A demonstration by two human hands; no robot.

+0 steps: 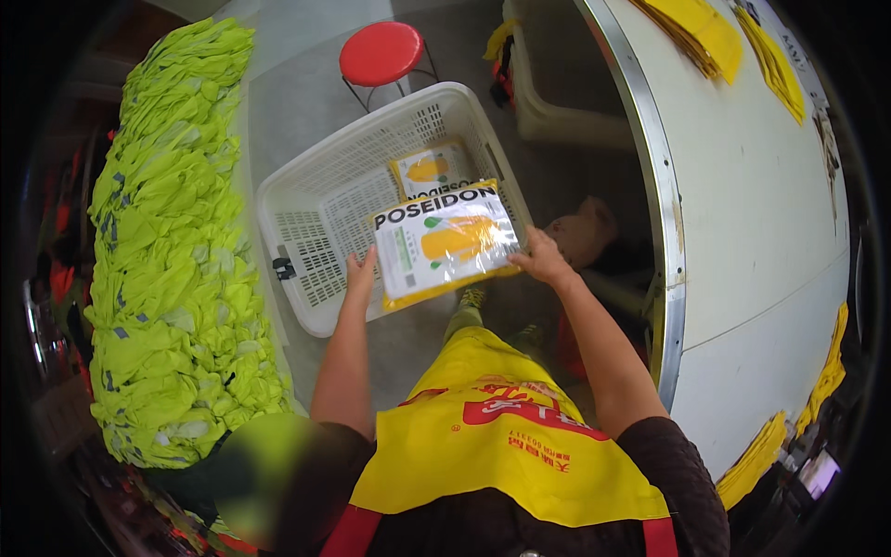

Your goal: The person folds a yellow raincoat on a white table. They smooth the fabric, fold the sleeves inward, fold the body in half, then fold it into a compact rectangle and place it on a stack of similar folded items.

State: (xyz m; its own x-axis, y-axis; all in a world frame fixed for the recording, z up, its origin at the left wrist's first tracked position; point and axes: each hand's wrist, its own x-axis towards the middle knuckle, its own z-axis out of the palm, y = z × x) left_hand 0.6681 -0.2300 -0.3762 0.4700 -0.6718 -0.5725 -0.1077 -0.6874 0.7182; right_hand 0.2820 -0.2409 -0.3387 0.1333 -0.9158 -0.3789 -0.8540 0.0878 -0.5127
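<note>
Between my two hands is a flat plastic-wrapped package, white on its face with a yellow and green picture and yellow edges. My left hand grips its left edge, and my right hand pinches the lower right corner. The package is over the near right part of a white slatted plastic basket. Inside the basket lies a similar package, partly covered by the held one.
A long heap of lime-yellow garments runs along the left. A red round stool stands beyond the basket. On the right is a white metal-edged table with folded yellow items on it. A pale plastic bin sits beside it.
</note>
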